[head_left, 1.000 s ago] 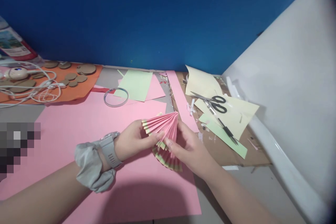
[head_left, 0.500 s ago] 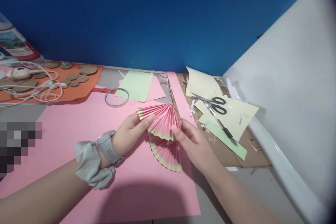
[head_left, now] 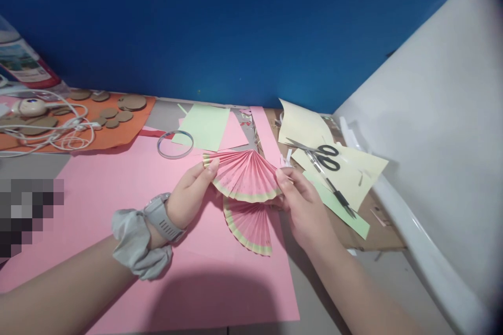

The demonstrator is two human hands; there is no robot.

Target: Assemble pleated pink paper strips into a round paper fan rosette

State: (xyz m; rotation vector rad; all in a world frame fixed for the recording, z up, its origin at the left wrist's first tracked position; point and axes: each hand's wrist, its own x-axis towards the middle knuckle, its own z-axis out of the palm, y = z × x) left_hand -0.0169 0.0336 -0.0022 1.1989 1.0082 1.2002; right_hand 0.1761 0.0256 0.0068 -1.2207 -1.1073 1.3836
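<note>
Left hand [head_left: 191, 196] and right hand [head_left: 304, 204] pinch opposite ends of a pleated watermelon-patterned paper fan [head_left: 247, 178] above a pink sheet [head_left: 204, 243]. Its long axis runs left to right, gathered point facing away, spread wider than before. A second pleated fan [head_left: 250, 226] lies nearer.

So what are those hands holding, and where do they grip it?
A pleated pink paper fan, spread open: the left hand pinches its left end, the right hand its right end.
</note>
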